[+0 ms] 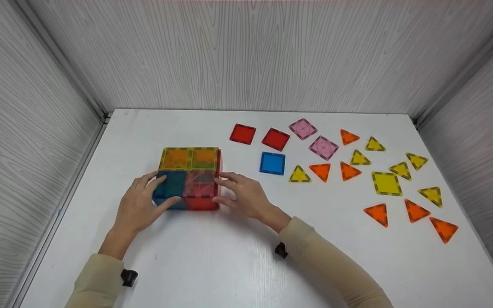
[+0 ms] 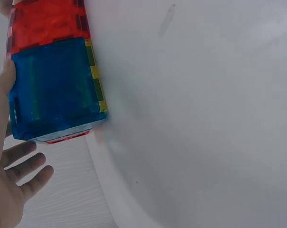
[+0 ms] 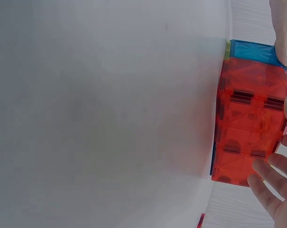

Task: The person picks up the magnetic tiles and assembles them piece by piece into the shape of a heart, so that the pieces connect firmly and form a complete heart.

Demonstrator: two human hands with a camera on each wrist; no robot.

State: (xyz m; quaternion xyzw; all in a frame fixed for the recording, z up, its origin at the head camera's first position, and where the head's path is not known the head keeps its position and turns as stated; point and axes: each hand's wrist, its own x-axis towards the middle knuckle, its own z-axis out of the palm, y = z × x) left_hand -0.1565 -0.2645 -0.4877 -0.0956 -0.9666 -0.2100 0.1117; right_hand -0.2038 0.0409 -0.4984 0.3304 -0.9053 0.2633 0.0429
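A box of translucent magnetic tiles (image 1: 190, 159) stands on the left half of the table. Its top shows two yellow-orange squares behind, with a blue-green and a pink one in front; blue and red squares form the front wall. My left hand (image 1: 138, 203) is at its left end, thumb on the front top edge and fingers along the side. In the left wrist view the thumb touches the blue tile (image 2: 55, 88) and other fingers stretch out loosely. At the right end, my right hand (image 1: 246, 194) touches the red side wall (image 3: 250, 118) with relaxed fingertips.
Loose tiles lie right of the box: red squares (image 1: 242, 134), a blue square (image 1: 272, 163), pink squares (image 1: 303, 128), a yellow square (image 1: 386, 183), and several orange triangles (image 1: 376, 214) and yellow triangles (image 1: 300, 174). Grey wood-grain panels (image 1: 246, 55) enclose the white table (image 1: 212, 265) at back and sides.
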